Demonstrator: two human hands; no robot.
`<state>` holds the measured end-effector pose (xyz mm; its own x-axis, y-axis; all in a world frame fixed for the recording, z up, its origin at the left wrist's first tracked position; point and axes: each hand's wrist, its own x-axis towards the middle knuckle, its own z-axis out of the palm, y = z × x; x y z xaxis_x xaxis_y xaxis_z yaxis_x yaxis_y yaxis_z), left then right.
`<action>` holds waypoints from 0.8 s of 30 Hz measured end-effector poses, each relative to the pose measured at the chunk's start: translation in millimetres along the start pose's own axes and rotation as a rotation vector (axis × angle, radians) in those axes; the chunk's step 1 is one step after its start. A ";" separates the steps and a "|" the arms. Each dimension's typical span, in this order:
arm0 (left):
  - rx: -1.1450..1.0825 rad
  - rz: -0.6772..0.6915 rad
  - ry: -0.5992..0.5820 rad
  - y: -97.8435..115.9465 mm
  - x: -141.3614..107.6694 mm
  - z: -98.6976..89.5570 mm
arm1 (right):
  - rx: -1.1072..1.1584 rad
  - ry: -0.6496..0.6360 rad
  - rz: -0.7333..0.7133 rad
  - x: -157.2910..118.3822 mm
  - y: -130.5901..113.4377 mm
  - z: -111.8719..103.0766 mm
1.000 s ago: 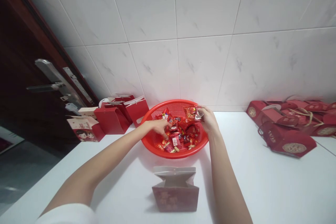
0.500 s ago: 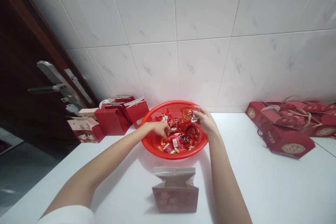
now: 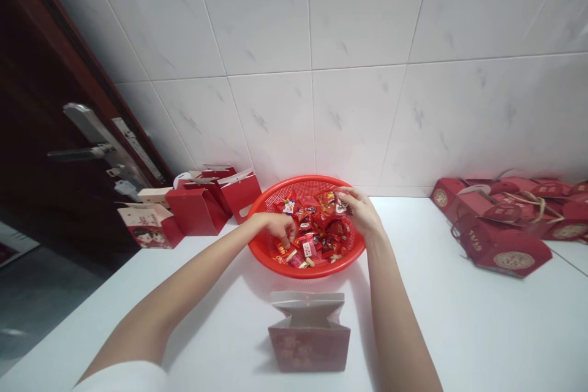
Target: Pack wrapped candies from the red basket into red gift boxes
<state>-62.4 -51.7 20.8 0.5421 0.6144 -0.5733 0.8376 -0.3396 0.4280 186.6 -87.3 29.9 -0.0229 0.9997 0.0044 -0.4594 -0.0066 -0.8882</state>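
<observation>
A red plastic basket (image 3: 260, 251) on the white table holds many red-wrapped sweets (image 3: 309, 246). Over its right rim reaches my right hand (image 3: 362, 213), thumb and fingers closed on a red candy packet (image 3: 327, 202) with dark and white print. My left hand (image 3: 279, 226) is inside the basket on the left, its fingers curled down among the sweets; whatever they pinch is hidden. In front of the basket, between my forearms, an open-topped red gift box (image 3: 310, 346) stands upright, apart from both hands.
Several red paper gift boxes (image 3: 197, 211) stand at the left by the wall, near a dark door with a metal handle (image 3: 85, 150). More dark red boxes (image 3: 509, 251) with cord handles are grouped at the right. A tiled wall (image 3: 358, 122) rises behind the table.
My left hand has shifted slightly left and down among the sweets. My right hand keeps the packet at the basket's right side, nearly unmoved.
</observation>
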 end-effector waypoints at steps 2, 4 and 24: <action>-0.013 0.019 -0.005 -1.3 -0.1 -0.2 | 0.003 -0.002 0.000 -0.9 -0.4 0.5; -0.012 0.032 0.017 -1.7 -1.1 -0.8 | -0.002 -0.006 0.000 -2.3 -1.1 1.0; 0.084 0.126 0.400 -6.0 -3.1 -8.5 | -0.204 -0.044 -0.019 1.6 6.0 -0.6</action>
<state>-69.7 -45.5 25.9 0.5848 0.7870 -0.1967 0.7784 -0.4760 0.4093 184.3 -85.7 24.3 -0.0567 0.9976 0.0385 -0.2709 0.0218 -0.9624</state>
